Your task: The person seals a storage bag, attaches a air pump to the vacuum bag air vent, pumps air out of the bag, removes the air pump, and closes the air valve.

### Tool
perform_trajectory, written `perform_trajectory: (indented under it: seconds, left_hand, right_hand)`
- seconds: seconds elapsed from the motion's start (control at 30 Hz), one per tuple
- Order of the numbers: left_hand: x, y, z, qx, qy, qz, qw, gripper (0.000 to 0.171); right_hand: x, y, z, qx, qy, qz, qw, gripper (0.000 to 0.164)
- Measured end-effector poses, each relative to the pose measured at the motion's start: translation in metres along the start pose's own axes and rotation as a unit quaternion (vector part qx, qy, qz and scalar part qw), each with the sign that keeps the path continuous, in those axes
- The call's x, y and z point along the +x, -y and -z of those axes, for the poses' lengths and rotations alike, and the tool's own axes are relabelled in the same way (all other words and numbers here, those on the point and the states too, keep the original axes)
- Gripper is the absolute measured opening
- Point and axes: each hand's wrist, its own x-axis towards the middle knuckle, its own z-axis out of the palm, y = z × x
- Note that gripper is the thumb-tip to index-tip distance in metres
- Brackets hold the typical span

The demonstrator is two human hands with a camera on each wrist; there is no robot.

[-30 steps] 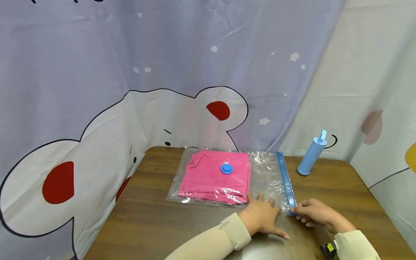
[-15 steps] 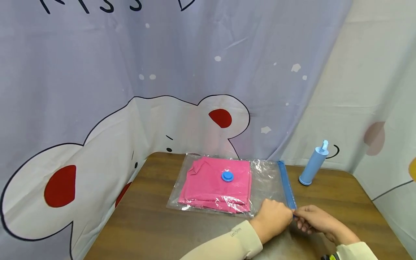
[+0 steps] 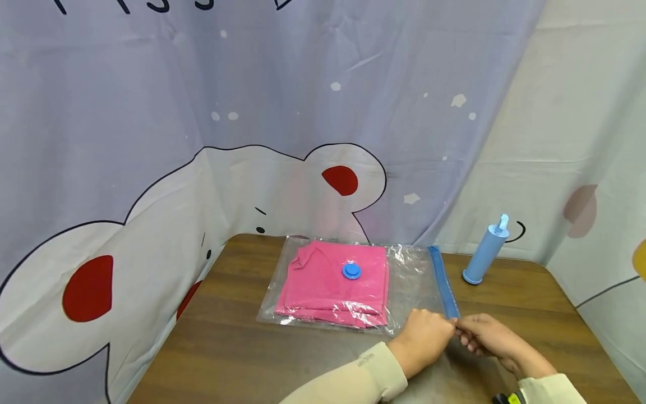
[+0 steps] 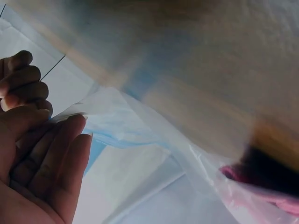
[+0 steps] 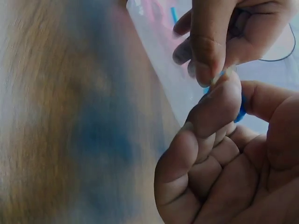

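Curling left hand (image 3: 423, 339) and right hand (image 3: 488, 338) side by side, pinching the blue strip (image 3: 443, 280); wearing tiny, illegible cuff lettering (image 3: 365, 360).

Left hand (image 3: 421, 339): spread on clear bag (image 3: 414, 280) 1.0 s ago; now bunched, pinching beside right hand (image 3: 492, 339).
Blue strip (image 3: 444, 283): near end now raised at fingertips.

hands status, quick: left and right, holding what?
Left hand: closed, pinching the clear vacuum bag by its edge.
Right hand: closed, pinching the near end of the bag's blue zip strip.
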Motion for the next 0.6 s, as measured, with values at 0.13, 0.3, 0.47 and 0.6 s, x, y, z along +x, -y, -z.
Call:
perform_trajectory:
  seconds: [0.13,0.3,0.47,0.6]
  left_hand:
    - [-0.001,-0.001,0.000,0.003,-0.009,0.003,1.0000,0.008]
    - [-0.003,-0.003,-0.001,0.011,-0.019,0.003,0.9998,0.011]
    - [-0.004,-0.005,-0.002,0.031,-0.031,0.019,0.9989,0.015]
    - [-0.003,-0.006,-0.003,0.041,-0.024,0.034,0.9983,0.026]
  right_hand:
    - [0.004,-0.001,-0.001,0.005,-0.018,-0.005,1.000,0.038]
    - [0.014,0.001,0.000,-0.015,-0.071,-0.025,0.997,0.042]
    - [0.021,0.005,0.002,-0.031,-0.092,-0.032,0.995,0.046]
    - [0.024,0.008,0.003,-0.039,-0.093,-0.038,0.994,0.045]
